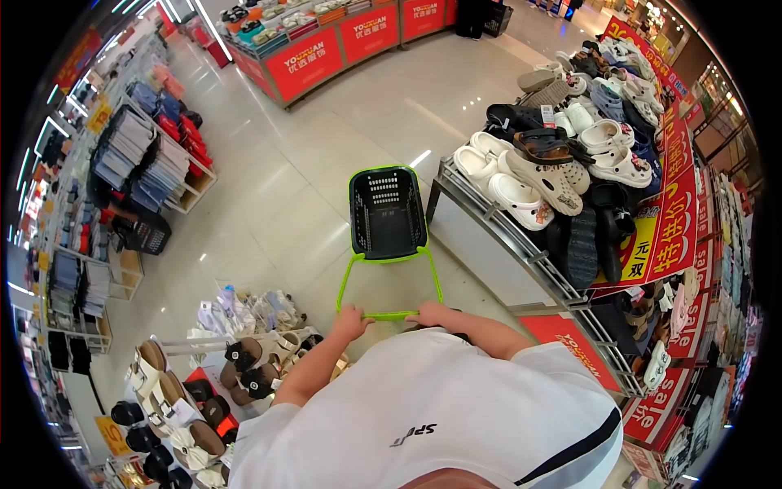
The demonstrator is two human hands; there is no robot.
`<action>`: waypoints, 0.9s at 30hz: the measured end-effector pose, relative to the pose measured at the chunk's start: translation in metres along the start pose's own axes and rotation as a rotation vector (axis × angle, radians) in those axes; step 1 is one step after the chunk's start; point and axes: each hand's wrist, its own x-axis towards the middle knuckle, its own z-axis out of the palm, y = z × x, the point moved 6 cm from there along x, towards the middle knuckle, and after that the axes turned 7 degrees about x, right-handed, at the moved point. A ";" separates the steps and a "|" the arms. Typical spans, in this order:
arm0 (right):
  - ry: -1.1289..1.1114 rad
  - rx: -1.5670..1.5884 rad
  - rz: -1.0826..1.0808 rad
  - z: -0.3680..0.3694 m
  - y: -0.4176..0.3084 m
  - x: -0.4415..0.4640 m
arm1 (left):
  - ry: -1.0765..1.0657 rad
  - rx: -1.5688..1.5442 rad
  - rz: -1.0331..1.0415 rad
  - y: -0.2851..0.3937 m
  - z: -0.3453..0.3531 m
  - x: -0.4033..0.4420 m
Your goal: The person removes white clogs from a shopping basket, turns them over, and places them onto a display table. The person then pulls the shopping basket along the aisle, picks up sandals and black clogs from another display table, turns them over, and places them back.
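In front of me on the floor stands a black shopping basket [389, 213] with a bright green rim, and a green handle [389, 314] reaches back from it to my body. My left hand [351, 323] is closed around the left end of the handle's crossbar. On the right end, my right hand [429, 314] is wrapped round the same bar. No items show inside the basket. Its wheels, if any, are hidden.
To the right, a metal-edged display stand [521, 253] is heaped with clogs [521, 200]. Sandals [167, 399] fill a rack at the lower left. Folded clothes [126, 151] lie on shelves at left. A red-fronted counter [306, 65] stands ahead across the tiled floor [269, 187].
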 end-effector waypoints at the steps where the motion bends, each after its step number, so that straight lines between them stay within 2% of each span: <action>1: -0.021 -0.039 -0.021 -0.001 -0.003 0.014 | 0.014 0.022 -0.011 -0.006 -0.010 0.003; 5: 0.000 -0.023 -0.134 -0.001 -0.011 0.066 | 0.083 0.069 -0.056 -0.031 -0.036 0.017; 8: 0.014 -0.051 -0.176 0.011 -0.006 0.112 | 0.199 0.285 -0.028 -0.040 -0.066 0.024; 11: -0.047 -0.067 -0.190 -0.012 -0.037 0.117 | 0.191 0.427 -0.106 -0.058 -0.085 0.036; 14: -0.132 -0.054 -0.190 -0.036 -0.051 0.137 | -0.139 0.149 -0.220 -0.084 -0.088 0.060; 17: -0.149 0.006 -0.265 -0.069 -0.052 0.160 | -0.138 0.108 -0.186 -0.098 -0.081 0.089; 19: -0.180 0.071 -0.345 -0.063 -0.032 0.204 | -0.136 0.070 -0.143 -0.096 -0.086 0.108; 22: -0.334 -0.003 -0.379 -0.083 -0.017 0.226 | -0.100 0.052 -0.100 -0.097 -0.096 0.141; 27: -0.330 0.200 -0.223 -0.125 -0.001 0.236 | -0.078 0.137 -0.014 -0.090 -0.137 0.201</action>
